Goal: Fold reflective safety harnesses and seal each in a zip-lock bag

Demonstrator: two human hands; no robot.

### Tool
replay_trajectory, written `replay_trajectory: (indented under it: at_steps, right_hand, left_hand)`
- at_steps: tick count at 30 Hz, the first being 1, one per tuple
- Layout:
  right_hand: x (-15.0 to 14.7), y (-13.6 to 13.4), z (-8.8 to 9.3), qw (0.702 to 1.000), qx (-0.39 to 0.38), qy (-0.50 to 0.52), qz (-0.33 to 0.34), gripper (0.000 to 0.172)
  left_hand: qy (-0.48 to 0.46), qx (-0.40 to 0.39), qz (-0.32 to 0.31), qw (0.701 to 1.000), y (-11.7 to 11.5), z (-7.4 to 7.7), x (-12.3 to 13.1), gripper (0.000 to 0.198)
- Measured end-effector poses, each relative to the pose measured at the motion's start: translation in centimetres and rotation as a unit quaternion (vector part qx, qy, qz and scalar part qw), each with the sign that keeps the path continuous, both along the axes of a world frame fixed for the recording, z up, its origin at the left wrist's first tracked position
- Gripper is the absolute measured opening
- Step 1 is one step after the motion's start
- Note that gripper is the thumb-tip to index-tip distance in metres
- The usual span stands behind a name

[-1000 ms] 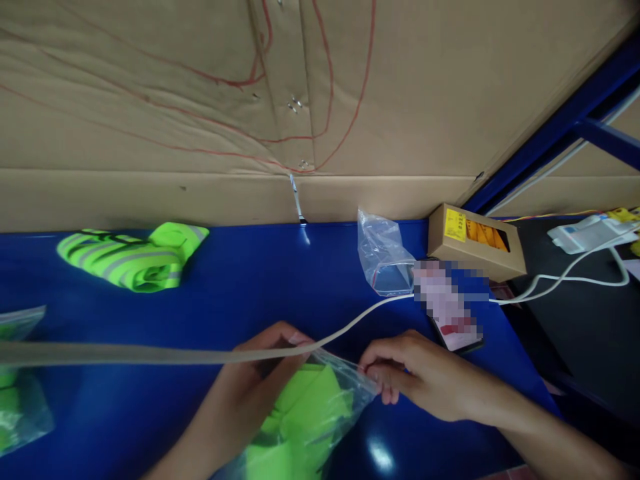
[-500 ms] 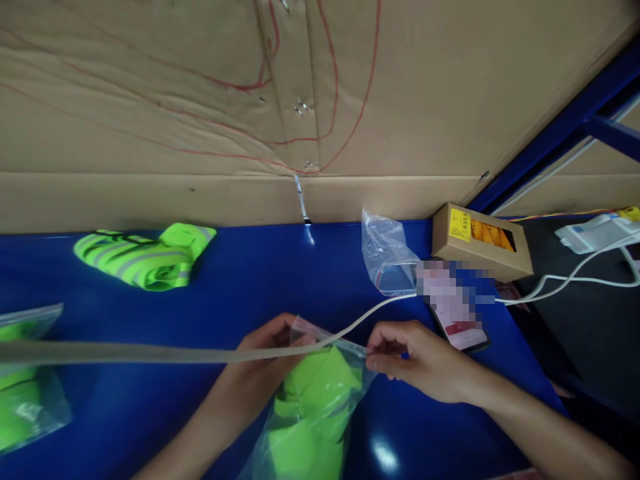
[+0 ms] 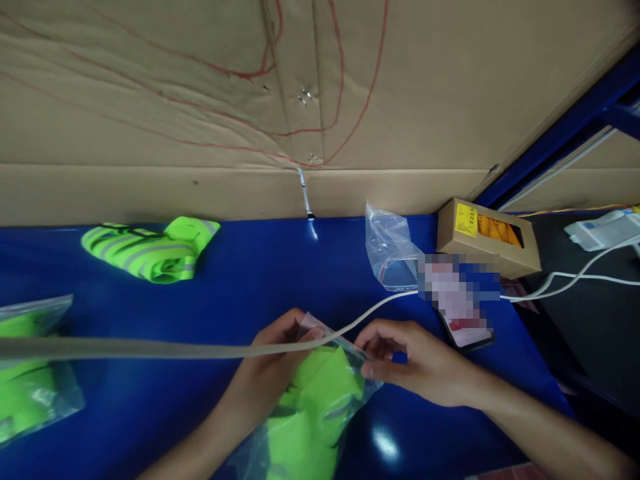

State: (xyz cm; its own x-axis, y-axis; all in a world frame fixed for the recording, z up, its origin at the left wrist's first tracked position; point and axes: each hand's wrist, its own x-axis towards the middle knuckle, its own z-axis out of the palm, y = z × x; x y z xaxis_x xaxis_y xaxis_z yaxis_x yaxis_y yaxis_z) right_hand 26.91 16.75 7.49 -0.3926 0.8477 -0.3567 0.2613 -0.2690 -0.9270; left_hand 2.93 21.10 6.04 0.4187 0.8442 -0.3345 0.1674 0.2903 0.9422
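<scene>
A clear zip bag [image 3: 350,400] with folded neon-green reflective fabric [image 3: 320,380] inside lies at the front of the blue table. My left hand [image 3: 283,347] grips the bag's top left corner, thumb on the near face. At the bag's upper right edge, my right hand [image 3: 400,357] pinches the plastic between thumb and fingers. A white cable [image 3: 370,312] crosses in front of the camera, over my left hand and the bag's top edge. Whether the bag's closure is sealed cannot be made out.
Rolled green reflective fabric [image 3: 150,250] rests near the cardboard wall [image 3: 150,193]. Another filled bag [image 3: 37,393] is at the left edge. To the right are an unfilled clear bag [image 3: 387,240], a phone [image 3: 467,333], a cardboard box [image 3: 460,247] with orange contents and a power strip [image 3: 600,230].
My right thumb and fingers have shifted slightly left along the bag's top edge. My left hand keeps its grip on the corner. The whole view has moved a little.
</scene>
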Motion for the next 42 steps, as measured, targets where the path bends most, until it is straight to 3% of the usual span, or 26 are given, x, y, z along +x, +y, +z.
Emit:
replay_trajectory:
  at_steps: [5,11,19,25,31,36,42]
  right_hand:
    - [-0.8,-0.5,0.1,0.997,0.024,-0.075,0.006,0.012]
    - [-1.3,-1.2,0.6,0.997,0.032,-0.073,0.013,0.005]
    - [-1.4,-1.3,0.1,0.999,-0.011,-0.014,-0.029,0.024]
    - [-1.1,-1.2,0.2,1.0,0.017,-0.025,0.0,0.011]
    - [-2.0,-1.4,-0.4,0.999,0.007,-0.02,-0.038,0.016]
    - [-1.9,-1.6,-0.6,0.998,0.032,-0.057,-0.022,0.014]
    - [-2.3,-1.6,-0.7,0.998,0.037,-0.021,-0.043,0.01]
  left_hand:
    - [0.028,0.045,-0.027,0.998,-0.4,0.1,0.1,0.031]
    - [0.013,0.031,-0.031,0.999,-1.1,0.7,0.4,0.033]
    - [0.032,0.009,-0.066,0.997,-2.0,-0.6,0.5,0.039]
    - [0.049,0.041,-0.062,0.996,-2.1,-0.7,0.5,0.035]
    - [0.051,0.063,-0.076,0.994,-2.3,-0.3,0.8,0.031]
    - [0.031,0.087,-0.061,0.994,-2.2,-1.1,1.0,0.028]
    - [0.047,0.112,-0.063,0.991,-2.2,-1.4,0.6,0.031]
